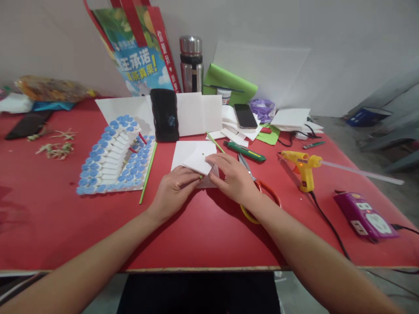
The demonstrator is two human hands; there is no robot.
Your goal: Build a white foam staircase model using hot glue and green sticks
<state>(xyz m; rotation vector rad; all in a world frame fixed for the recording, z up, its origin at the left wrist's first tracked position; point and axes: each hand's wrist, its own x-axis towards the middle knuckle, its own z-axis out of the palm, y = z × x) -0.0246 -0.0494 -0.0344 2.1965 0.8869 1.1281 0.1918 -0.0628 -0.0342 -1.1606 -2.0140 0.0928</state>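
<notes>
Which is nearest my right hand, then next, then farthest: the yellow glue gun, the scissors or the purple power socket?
1. Scissors, beside your right hand, partly under that arm.
2. Yellow glue gun, farther right.
3. Purple power socket, farthest right.

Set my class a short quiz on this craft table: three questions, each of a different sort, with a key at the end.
1. True or false: the person's left hand and right hand both touch a small, flat white card piece.
2. Which tool lies partly under the right arm?
a) a yellow plastic glue gun
b) metal scissors with red and yellow handles
c) a green plastic box cutter
3. Fill in the colour: the tall, cylindrical steel flask stands between the colourful shopping bag with red handles and a curled ____ sheet.

Key: 1 true; 2 b; 3 green
</notes>
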